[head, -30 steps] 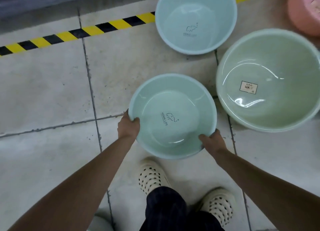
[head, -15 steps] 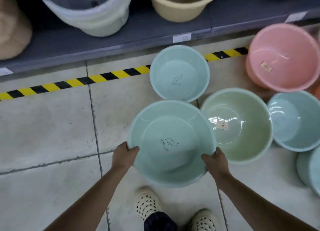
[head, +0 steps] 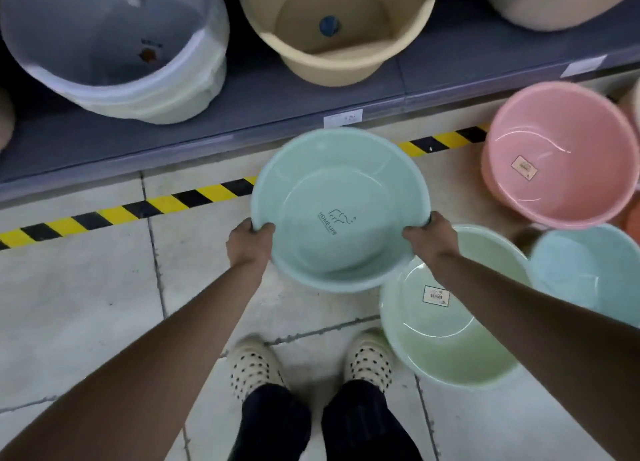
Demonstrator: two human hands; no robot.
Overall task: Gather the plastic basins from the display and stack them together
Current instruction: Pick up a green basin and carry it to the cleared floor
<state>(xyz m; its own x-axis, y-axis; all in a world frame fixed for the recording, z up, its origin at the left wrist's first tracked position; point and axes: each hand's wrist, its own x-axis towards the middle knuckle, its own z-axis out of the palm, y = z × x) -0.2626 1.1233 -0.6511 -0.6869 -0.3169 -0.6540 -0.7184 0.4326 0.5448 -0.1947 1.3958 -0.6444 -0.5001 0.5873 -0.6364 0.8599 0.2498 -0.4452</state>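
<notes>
I hold a pale teal basin (head: 341,211) with a small elephant logo up in the air over the floor. My left hand (head: 250,240) grips its left rim and my right hand (head: 431,235) grips its right rim. The held basin hides the second teal basin that lay by the striped tape. A larger pale green basin (head: 446,325) with a label sits on the floor under my right forearm. To the right lie a light blue basin (head: 588,273) and a pink basin (head: 557,162).
A grey shelf (head: 263,114) runs along the back with a white tub (head: 117,52), a beige tub (head: 336,24) and another pale tub (head: 554,0). Yellow-black tape (head: 121,214) marks the floor before it. My two shoes (head: 311,363) stand on the tiles below.
The teal basin has been lifted off the floor and carried forward and up, over the second teal basin. The view has tilted up, bringing the shelf and the tubs into sight.
</notes>
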